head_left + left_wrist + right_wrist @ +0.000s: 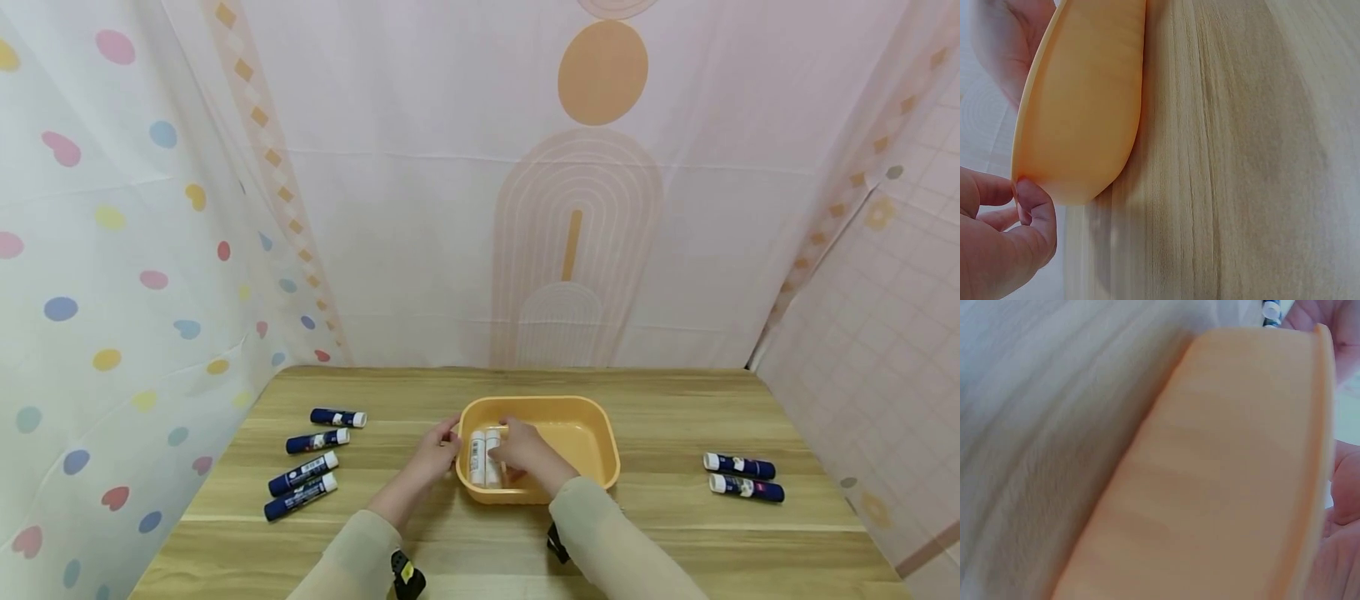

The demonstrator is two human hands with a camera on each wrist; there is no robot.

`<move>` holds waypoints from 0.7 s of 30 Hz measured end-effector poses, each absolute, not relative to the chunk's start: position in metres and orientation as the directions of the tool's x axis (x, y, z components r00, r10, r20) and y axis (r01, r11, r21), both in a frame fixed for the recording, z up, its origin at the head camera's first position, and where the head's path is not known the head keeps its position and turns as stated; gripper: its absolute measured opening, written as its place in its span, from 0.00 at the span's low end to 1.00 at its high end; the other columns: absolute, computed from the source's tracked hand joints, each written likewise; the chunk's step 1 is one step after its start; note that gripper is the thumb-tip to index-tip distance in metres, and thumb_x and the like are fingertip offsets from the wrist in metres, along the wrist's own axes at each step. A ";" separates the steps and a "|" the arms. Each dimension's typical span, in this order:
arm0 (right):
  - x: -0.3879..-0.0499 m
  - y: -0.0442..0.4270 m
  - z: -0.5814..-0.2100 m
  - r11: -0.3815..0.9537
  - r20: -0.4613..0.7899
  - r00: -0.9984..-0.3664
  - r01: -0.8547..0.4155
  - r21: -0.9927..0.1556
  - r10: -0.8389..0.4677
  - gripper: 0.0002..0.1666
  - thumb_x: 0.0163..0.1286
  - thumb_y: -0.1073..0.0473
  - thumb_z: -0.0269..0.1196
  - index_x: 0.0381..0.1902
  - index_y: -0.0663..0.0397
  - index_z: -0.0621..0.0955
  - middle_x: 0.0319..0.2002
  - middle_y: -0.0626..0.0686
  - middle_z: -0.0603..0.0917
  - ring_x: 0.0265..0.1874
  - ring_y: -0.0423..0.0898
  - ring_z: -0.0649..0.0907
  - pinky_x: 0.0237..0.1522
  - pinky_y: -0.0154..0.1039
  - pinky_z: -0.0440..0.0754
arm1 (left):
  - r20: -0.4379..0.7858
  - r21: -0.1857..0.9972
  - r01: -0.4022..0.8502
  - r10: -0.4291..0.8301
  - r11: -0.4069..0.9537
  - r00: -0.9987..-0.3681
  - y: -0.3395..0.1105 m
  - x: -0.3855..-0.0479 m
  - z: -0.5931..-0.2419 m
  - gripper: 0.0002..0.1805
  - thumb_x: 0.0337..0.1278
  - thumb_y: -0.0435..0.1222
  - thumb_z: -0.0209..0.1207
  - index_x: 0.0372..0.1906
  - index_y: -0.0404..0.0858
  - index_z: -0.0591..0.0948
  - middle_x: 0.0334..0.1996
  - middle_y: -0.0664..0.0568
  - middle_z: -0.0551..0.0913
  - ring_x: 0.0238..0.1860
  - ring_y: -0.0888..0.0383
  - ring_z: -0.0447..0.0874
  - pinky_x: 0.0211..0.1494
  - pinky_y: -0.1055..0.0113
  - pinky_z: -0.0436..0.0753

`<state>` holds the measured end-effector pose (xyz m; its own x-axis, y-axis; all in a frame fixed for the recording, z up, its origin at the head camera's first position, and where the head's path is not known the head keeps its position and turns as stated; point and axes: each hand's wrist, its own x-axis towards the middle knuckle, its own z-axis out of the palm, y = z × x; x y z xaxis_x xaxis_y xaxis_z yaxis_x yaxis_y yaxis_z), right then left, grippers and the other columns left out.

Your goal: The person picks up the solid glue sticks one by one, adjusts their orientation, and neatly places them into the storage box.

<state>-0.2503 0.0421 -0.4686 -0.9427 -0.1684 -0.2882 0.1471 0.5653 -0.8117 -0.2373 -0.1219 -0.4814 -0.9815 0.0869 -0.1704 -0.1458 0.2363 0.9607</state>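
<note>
A yellow-orange plastic tray stands on the table. Two white glue sticks, a left one and a right one, lie side by side along its left inner wall. My left hand pinches the tray's left rim; in the left wrist view its thumb and fingers bend over the edge. Inside the tray, my right hand has its thumb and fingers at the right white glue stick. In the right wrist view the tray's outer wall hides much of that hand.
Several dark blue glue sticks with white caps, one of them nearest the front, lie on the table's left side. Two more, including a rear one, lie at the right. Patterned cloth hangs behind the wooden table and at both sides.
</note>
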 end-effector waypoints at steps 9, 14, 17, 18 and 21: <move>-0.240 0.080 -0.454 0.647 -0.019 -0.938 -0.225 -0.729 -0.347 0.29 0.64 0.59 0.63 0.62 0.60 0.71 0.41 0.57 0.79 0.33 0.46 0.78 0.33 0.39 0.77 | -0.170 0.958 -0.148 0.073 0.246 -0.983 -0.122 -0.239 -0.484 0.26 0.67 0.27 0.44 0.70 0.35 0.62 0.38 0.46 0.68 0.30 0.58 0.69 0.30 0.70 0.74; -0.226 0.107 -0.450 0.660 0.123 -0.890 -0.412 -0.628 -0.438 0.28 0.66 0.55 0.62 0.63 0.53 0.71 0.54 0.56 0.77 0.50 0.54 0.78 0.50 0.49 0.78 | -0.171 0.957 -0.150 0.066 0.247 -0.983 -0.123 -0.240 -0.486 0.26 0.67 0.27 0.44 0.70 0.35 0.63 0.37 0.46 0.68 0.30 0.58 0.68 0.29 0.70 0.74; -0.220 0.127 -0.449 0.673 0.211 -0.855 -0.507 -0.538 -0.475 0.30 0.65 0.55 0.63 0.64 0.51 0.71 0.59 0.55 0.74 0.58 0.58 0.74 0.57 0.55 0.74 | -0.173 0.958 -0.153 0.066 0.242 -0.983 -0.124 -0.239 -0.486 0.26 0.67 0.27 0.44 0.70 0.35 0.63 0.37 0.47 0.67 0.31 0.58 0.68 0.30 0.69 0.75; -0.218 0.134 -0.449 0.676 0.244 -0.842 -0.534 -0.507 -0.482 0.30 0.64 0.55 0.64 0.64 0.51 0.71 0.60 0.55 0.74 0.59 0.58 0.73 0.58 0.56 0.73 | -0.176 0.959 -0.156 0.067 0.238 -0.982 -0.124 -0.239 -0.486 0.26 0.68 0.27 0.44 0.70 0.36 0.63 0.37 0.47 0.67 0.31 0.58 0.68 0.30 0.69 0.74; -0.216 0.156 -0.452 0.661 0.356 -0.800 -0.599 -0.451 -0.482 0.32 0.61 0.58 0.66 0.63 0.54 0.71 0.61 0.57 0.73 0.61 0.59 0.71 0.58 0.58 0.72 | -0.178 0.961 -0.156 0.078 0.228 -0.981 -0.123 -0.239 -0.485 0.26 0.68 0.27 0.43 0.70 0.36 0.62 0.37 0.47 0.67 0.31 0.58 0.68 0.30 0.69 0.74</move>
